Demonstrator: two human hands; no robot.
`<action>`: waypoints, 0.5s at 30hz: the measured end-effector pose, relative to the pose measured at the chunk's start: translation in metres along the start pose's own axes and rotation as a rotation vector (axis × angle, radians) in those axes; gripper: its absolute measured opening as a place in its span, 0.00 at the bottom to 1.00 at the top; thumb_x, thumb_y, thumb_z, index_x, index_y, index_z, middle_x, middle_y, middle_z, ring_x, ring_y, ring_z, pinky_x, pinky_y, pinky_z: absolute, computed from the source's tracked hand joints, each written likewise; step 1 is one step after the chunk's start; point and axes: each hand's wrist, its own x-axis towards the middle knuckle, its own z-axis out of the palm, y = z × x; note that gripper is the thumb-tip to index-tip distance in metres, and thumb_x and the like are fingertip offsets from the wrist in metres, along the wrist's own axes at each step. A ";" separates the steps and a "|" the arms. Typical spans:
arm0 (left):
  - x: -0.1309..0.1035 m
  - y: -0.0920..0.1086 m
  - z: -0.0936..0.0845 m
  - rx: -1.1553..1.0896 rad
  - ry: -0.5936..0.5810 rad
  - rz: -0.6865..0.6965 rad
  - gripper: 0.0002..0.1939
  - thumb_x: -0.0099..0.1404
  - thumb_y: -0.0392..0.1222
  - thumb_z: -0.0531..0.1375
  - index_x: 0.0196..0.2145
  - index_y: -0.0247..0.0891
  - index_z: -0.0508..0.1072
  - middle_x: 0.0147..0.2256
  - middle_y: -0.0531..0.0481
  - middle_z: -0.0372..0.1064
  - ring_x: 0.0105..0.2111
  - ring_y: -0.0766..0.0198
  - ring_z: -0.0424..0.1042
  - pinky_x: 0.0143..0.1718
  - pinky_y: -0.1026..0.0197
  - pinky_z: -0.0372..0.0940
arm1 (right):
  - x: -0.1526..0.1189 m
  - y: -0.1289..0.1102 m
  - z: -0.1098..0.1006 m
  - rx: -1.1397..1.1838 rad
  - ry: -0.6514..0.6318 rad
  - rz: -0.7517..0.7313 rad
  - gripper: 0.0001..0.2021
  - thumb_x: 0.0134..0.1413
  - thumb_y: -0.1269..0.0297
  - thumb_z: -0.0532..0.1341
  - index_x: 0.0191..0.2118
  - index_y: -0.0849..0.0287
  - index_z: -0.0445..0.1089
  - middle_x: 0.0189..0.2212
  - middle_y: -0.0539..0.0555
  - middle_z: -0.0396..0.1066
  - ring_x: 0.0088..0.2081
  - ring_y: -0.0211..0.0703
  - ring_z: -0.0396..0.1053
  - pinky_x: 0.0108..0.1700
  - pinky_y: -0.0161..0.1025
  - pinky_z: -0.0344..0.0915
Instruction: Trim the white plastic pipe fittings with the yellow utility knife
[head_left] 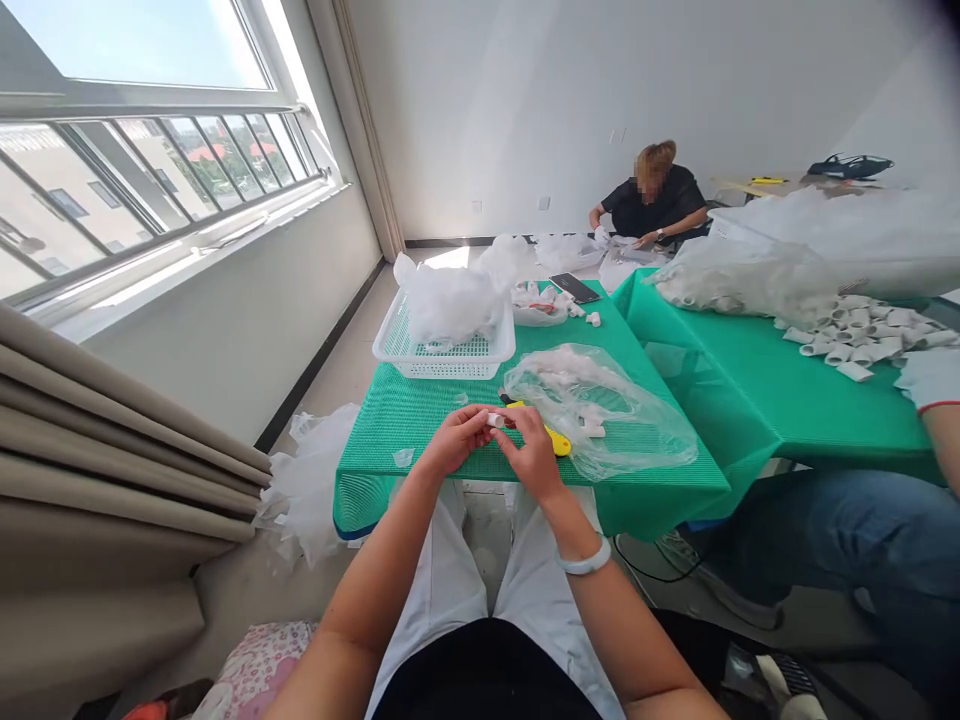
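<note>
Between my hands, over the near edge of the green-covered table (427,450), is a short white plastic pipe fitting (496,420). My left hand (459,440) pinches its left end, and the fingers of my right hand (529,450) close on its right side. A yellow utility knife (559,443) lies on the cloth, partly hidden behind my right hand. Just right of it, a clear plastic bag (637,430) is spread out with white fittings (592,425) in and beside it.
A white basket (450,368) heaped with plastic film stands at the table's back left. Behind sit more fittings (540,300) and a dark flat object (574,288). A second green table (750,380) holds piled fittings (862,335). One person (656,200) works at the back; another's gloved hand (934,380) is at right.
</note>
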 end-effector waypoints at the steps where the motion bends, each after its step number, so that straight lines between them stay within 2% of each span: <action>1: 0.001 -0.002 -0.004 -0.029 -0.003 -0.018 0.21 0.49 0.51 0.68 0.34 0.31 0.75 0.26 0.50 0.69 0.24 0.73 0.63 0.27 0.68 0.58 | -0.002 0.002 0.004 0.014 0.029 0.002 0.10 0.57 0.60 0.56 0.43 0.54 0.69 0.35 0.54 0.65 0.37 0.43 0.65 0.40 0.43 0.68; 5: 0.001 -0.008 -0.005 -0.051 -0.005 -0.038 0.20 0.48 0.50 0.68 0.35 0.32 0.75 0.28 0.50 0.70 0.25 0.72 0.64 0.29 0.67 0.58 | -0.008 0.008 0.012 -0.002 0.122 -0.017 0.10 0.57 0.58 0.57 0.42 0.53 0.70 0.35 0.53 0.61 0.37 0.42 0.65 0.40 0.42 0.68; 8: 0.001 -0.010 0.000 0.004 -0.009 -0.043 0.20 0.47 0.49 0.68 0.35 0.33 0.74 0.30 0.50 0.70 0.28 0.70 0.66 0.29 0.67 0.58 | -0.011 0.009 0.011 -0.031 0.112 -0.038 0.09 0.57 0.58 0.58 0.41 0.52 0.71 0.36 0.53 0.60 0.40 0.43 0.65 0.41 0.42 0.67; 15: 0.000 -0.011 0.001 0.113 -0.029 -0.016 0.17 0.52 0.51 0.64 0.31 0.33 0.72 0.26 0.54 0.65 0.25 0.72 0.61 0.29 0.67 0.57 | -0.011 0.007 0.007 -0.040 0.104 -0.080 0.07 0.56 0.60 0.59 0.40 0.52 0.70 0.33 0.52 0.65 0.37 0.43 0.64 0.40 0.44 0.66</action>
